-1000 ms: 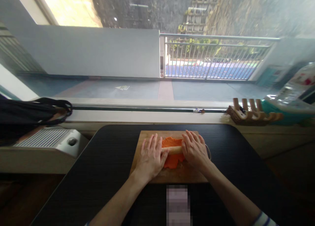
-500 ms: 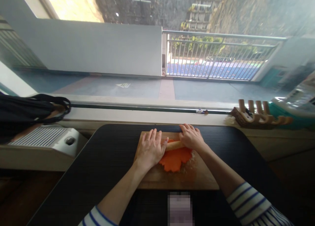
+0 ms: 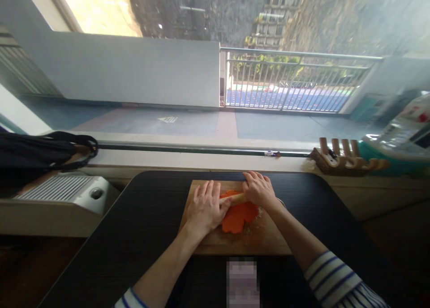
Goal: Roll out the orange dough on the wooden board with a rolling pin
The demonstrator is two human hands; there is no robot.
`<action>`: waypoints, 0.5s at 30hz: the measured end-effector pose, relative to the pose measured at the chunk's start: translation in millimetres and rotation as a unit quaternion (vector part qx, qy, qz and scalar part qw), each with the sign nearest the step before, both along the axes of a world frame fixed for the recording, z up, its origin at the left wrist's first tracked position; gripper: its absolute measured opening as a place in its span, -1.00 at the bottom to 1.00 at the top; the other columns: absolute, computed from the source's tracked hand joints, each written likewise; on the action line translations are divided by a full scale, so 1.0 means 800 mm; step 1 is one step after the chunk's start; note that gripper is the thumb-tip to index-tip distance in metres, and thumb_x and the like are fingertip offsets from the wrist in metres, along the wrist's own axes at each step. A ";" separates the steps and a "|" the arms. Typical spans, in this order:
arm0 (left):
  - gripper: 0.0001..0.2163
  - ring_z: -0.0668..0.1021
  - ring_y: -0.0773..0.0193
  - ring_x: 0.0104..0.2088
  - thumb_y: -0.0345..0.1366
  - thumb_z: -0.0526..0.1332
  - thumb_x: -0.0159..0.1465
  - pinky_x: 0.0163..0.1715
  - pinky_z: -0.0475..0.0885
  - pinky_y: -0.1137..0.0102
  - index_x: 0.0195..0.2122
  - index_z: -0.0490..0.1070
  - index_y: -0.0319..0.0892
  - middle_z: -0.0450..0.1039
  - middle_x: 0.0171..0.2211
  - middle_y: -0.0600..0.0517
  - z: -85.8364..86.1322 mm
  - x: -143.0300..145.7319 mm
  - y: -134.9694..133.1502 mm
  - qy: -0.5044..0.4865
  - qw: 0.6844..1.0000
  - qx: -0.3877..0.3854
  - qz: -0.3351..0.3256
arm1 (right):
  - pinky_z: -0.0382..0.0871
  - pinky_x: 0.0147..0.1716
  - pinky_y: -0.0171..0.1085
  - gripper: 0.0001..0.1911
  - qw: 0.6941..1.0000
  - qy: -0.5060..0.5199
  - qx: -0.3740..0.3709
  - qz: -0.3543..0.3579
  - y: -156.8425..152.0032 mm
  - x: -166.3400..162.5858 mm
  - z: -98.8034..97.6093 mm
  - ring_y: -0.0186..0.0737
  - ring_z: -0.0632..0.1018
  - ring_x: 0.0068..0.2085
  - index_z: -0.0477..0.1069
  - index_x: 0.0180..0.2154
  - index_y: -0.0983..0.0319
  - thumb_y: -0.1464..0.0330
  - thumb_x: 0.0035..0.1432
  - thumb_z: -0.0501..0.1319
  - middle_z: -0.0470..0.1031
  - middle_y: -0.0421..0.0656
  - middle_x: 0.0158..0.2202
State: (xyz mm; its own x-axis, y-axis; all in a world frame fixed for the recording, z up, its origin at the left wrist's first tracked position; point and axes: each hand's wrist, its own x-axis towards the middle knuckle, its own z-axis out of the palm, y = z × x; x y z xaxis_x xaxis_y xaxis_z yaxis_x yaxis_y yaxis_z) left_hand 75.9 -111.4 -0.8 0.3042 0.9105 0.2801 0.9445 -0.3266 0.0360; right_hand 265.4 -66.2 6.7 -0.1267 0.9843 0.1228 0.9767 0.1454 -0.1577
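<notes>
A person's left hand (image 3: 204, 207) and right hand (image 3: 259, 189) pressed flat on a pale wooden rolling pin (image 3: 235, 198) laid across a flattened sheet of orange dough (image 3: 239, 215), which sat at the middle of a rectangular wooden cutting board (image 3: 235, 241) on a black, rounded-corner desk (image 3: 144, 227). The fingers of both hands lay stretched out and close together, palms bearing down on the pin's two ends rather than wrapped round it — only the short middle stretch of the pin showed between them.

Even work here appeared to call for equal weight from both palms and the pin kept square to the board, since the dough's lobed near edge looked uneven, bulging toward the near left. The pin lay over the sheet's far part, close to the board's far edge, so the free travel seemed to lie toward the near side, where bare board with a scatter of crumbs showed before its near edge. Left and right of the board the dark desk gave open room for the forearms. Beyond the desk's far edge ran a window sill; a slotted wooden rack (image 3: 346, 158) stood at the far right, and a white ribbed heater (image 3: 63, 189) with a black bag (image 3: 40, 153) above it at the left — all well apart from the hands.
</notes>
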 end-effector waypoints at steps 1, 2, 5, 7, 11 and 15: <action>-0.31 0.30 -0.07 0.19 0.14 -0.14 0.30 0.15 0.18 0.03 0.16 0.26 -0.38 0.28 0.16 -0.31 -0.001 0.001 -0.007 -0.001 1.000 -0.002 -0.004 | 0.08 0.10 -0.06 -0.57 1.000 -0.006 0.015 -0.001 -0.008 0.001 -0.003 -0.10 0.31 0.15 0.29 0.09 0.17 0.32 0.24 -0.09 0.35 -0.06 0.15; -0.27 0.29 -0.08 0.20 0.18 -0.13 0.27 0.16 0.17 0.01 0.17 0.25 -0.38 0.27 0.18 -0.31 -0.002 0.002 -0.013 -0.003 1.000 -0.002 -0.007 | 0.06 0.12 -0.06 -0.57 1.000 -0.011 0.029 -0.002 -0.017 0.003 -0.005 -0.11 0.30 0.17 0.29 0.10 0.18 0.32 0.25 -0.10 0.34 -0.05 0.16; -0.16 0.27 -0.11 0.21 0.30 -0.11 0.17 0.17 0.15 -0.04 0.19 0.23 -0.37 0.22 0.20 -0.31 -0.007 0.005 -0.031 -0.008 1.000 0.009 -0.013 | 0.02 0.14 -0.04 -0.56 0.998 -0.020 0.063 -0.005 -0.040 0.007 -0.010 -0.09 0.29 0.18 0.30 0.10 0.20 0.33 0.27 -0.12 0.33 -0.04 0.17; -0.14 0.26 -0.14 0.21 0.32 -0.08 0.14 0.17 0.14 -0.06 0.19 0.23 -0.37 0.20 0.22 -0.31 -0.011 0.006 -0.041 -0.007 1.000 0.021 -0.017 | 0.01 0.14 -0.04 -0.57 0.997 -0.022 0.078 -0.002 -0.052 0.010 -0.012 -0.09 0.29 0.18 0.32 0.09 0.21 0.32 0.29 -0.13 0.32 -0.04 0.18; -0.20 0.23 -0.13 0.23 0.27 -0.03 0.17 0.18 0.12 -0.05 0.20 0.22 -0.33 0.17 0.24 -0.28 -0.019 0.006 -0.051 0.001 0.999 0.038 -0.021 | 0.00 0.16 -0.06 -0.58 0.996 -0.022 0.086 0.005 -0.065 0.014 -0.013 -0.09 0.27 0.20 0.33 0.08 0.22 0.31 0.30 -0.13 0.32 -0.05 0.18; -0.19 0.23 -0.12 0.23 0.28 -0.04 0.16 0.17 0.13 -0.04 0.20 0.22 -0.33 0.18 0.23 -0.28 -0.020 0.005 -0.049 0.001 0.999 0.033 -0.022 | 0.02 0.15 -0.07 -0.58 0.997 -0.026 0.067 0.006 -0.063 0.012 -0.005 -0.10 0.28 0.19 0.33 0.08 0.22 0.31 0.30 -0.13 0.32 -0.05 0.18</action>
State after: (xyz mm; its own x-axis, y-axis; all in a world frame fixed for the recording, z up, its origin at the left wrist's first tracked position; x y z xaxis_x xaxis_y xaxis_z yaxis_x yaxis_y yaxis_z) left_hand 80.1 -150.5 -16.8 0.3447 0.8758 0.3379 0.9290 -0.3700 0.0114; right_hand 274.7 -116.6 2.5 -0.1470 0.9581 0.2459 0.9813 0.1725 -0.0855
